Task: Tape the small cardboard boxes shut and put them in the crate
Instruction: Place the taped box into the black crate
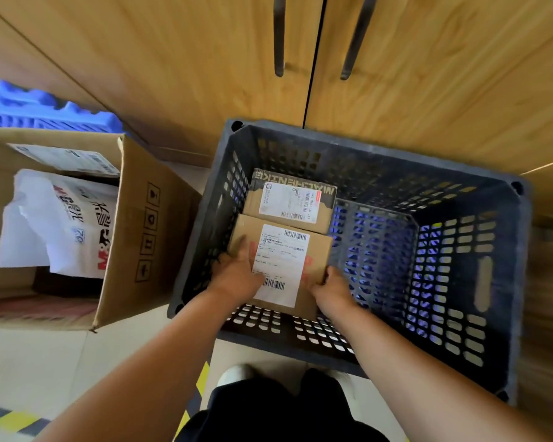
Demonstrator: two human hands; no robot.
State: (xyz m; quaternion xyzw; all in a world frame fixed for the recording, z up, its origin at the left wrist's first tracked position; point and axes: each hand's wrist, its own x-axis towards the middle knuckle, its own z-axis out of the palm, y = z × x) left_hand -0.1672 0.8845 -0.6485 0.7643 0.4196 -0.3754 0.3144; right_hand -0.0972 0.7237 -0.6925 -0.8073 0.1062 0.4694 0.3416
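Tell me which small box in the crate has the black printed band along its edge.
The far box, beyond the hands. The near box, held by both hands, is plain brown with a white label.

Both hands are reaching into the dark perforated plastic crate (521,282) standing on the floor before wooden cabinet doors (173,59). The left hand (237,275) and right hand (332,290) are gripping the near small brown cardboard box with a white shipping label (316,260), fingers (241,250) lying on top. It seems to be touching a second labelled small cardboard box (256,202) behind it. A large open cardboard carton (134,237) is sitting left of the crate.
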